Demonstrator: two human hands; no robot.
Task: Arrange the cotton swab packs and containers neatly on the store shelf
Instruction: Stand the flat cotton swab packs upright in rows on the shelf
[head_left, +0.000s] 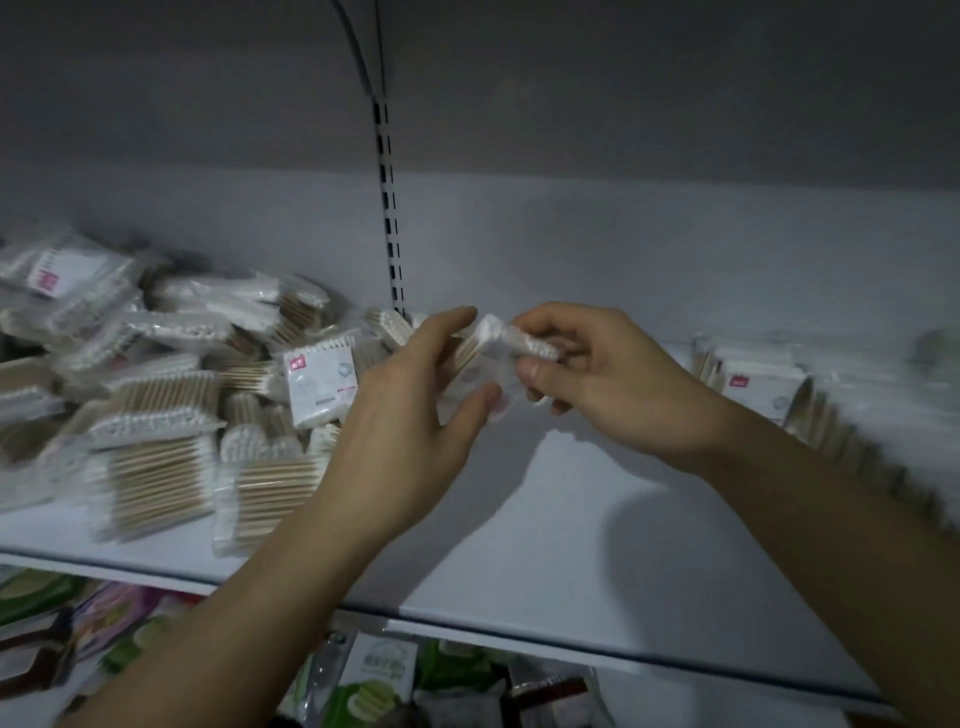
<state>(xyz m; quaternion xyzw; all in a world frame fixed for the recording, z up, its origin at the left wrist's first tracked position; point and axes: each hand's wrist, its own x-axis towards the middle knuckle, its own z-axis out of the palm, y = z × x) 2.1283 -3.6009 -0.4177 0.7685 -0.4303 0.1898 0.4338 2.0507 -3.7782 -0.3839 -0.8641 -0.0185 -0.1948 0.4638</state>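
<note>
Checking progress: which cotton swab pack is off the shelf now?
The pack pinched in the right hand; the rest lie in the left pile or stand in the right row.

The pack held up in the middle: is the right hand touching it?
Touching. The head view shows the right hand pinching the pack between thumb and fingers.

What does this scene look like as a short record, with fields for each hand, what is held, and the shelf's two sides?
left hand: holds one end of a pack between thumb and fingers
right hand: pinches the same pack's other end
pack: cotton swabs, held above the shelf
shelf left: jumbled pile of packs
shelf right: row of packs standing on edge
below: green packets, blurred
</note>
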